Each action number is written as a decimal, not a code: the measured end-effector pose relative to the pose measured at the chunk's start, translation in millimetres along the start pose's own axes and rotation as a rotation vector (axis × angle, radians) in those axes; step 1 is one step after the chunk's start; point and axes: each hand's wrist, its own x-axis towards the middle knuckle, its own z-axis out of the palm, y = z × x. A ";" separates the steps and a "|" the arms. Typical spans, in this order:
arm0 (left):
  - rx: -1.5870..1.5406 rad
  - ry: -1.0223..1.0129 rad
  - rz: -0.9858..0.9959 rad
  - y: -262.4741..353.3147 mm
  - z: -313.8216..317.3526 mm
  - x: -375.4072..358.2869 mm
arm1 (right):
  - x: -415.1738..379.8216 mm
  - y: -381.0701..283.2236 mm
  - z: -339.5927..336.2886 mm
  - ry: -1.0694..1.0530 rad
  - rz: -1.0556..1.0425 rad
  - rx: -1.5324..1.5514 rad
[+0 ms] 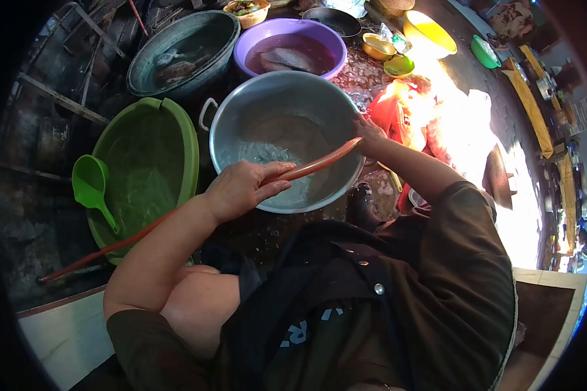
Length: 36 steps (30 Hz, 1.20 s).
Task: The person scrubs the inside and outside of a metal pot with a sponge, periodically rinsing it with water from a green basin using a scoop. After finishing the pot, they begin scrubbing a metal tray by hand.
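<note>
Red hose point(316, 165): Here it comes, slanting across the near half of the metal basin point(329, 107), its tip over by the right side of the rim, its tail running past the left forearm and across the green tub point(190, 150).
Left hand point(244, 189): A firm hold, fingers wrapped on the hose a good way back from the tip; a grip nearer the tip would probably steer it better, and squeezing too hard could pinch the flow.
Right hand point(370, 135): Up at the rim, close by the tip; its fingers are partly hidden, so there's no telling whether they grasp the rim or the hose end, or merely rest. A steadying hold on the rim would suit the moment.
Water point(261, 153): Rippling at the bottom of the basin, with no clear jet at the tip; best to angle that tip inward and low, so any stream meets the wall and splashes less.
Green dipper point(90, 182): Propped at the tub's edge, handle reaching down near the hose; slack should be drawn gently, or it may snag.
Purple basin point(251, 39): Just beyond, what looks like fish inside; stray spray is worth keeping out.
</note>
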 end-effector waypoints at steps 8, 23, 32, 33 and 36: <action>0.056 -0.063 -0.050 -5.0 -1.8 3.0 | 20.9 -57.4 5.2 -1.006 -0.525 0.153; 0.105 -0.115 -0.103 -0.6 -3.4 -3.1 | 36.6 -74.0 56.7 -0.875 -0.099 0.099; 0.120 0.039 -0.036 -15.7 -2.4 0.8 | 53.0 -79.4 120.5 -0.814 -0.275 0.017; 0.120 0.042 -0.036 -15.7 -3.6 1.6 | 49.2 -85.3 105.3 -1.011 -0.593 0.016; 0.102 -0.015 -0.070 -13.3 -3.5 3.1 | 53.1 -64.1 76.7 -0.680 -0.445 -0.187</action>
